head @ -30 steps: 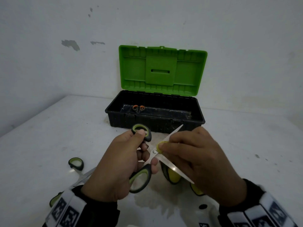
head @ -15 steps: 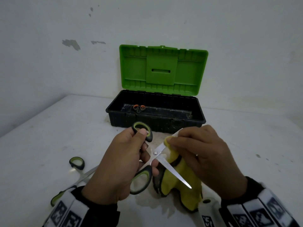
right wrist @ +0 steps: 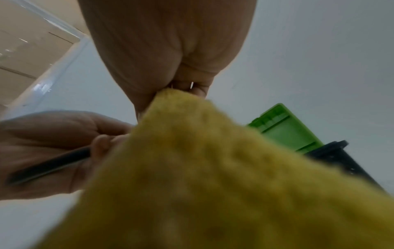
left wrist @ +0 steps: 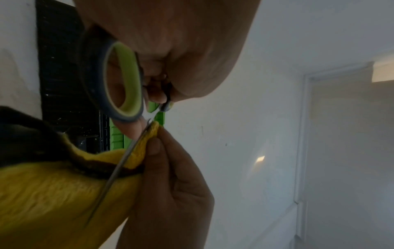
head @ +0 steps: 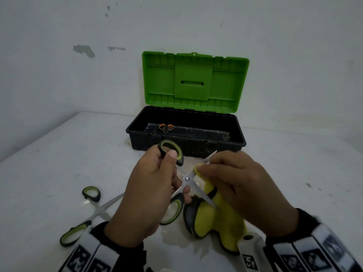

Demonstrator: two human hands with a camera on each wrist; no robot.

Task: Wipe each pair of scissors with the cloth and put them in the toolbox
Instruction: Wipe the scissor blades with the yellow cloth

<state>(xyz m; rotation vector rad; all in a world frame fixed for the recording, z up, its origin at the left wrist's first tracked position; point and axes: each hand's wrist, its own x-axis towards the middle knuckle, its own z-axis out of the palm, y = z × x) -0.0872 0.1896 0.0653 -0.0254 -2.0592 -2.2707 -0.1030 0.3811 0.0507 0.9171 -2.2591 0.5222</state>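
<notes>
Though gripped, scissors (head: 187, 179) between hands.

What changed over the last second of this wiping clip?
The right hand drew the yellow cloth along the upper blade, out toward the tip and back near the pivot; more cloth now hangs in view. The left hand kept gripping the open scissors. The toolbox and spare scissors stayed put.

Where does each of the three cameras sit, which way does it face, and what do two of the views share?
Head: on the head, looking down at the table, open toolbox, both hands and wrist bands.
Left wrist: along the left hand, which holds the green-handled scissors; wall behind.
Right wrist: along the right hand, which pinches the yellow cloth; toolbox lid behind.
Shared: both wrist views show the cloth and the opposite hand.
</notes>
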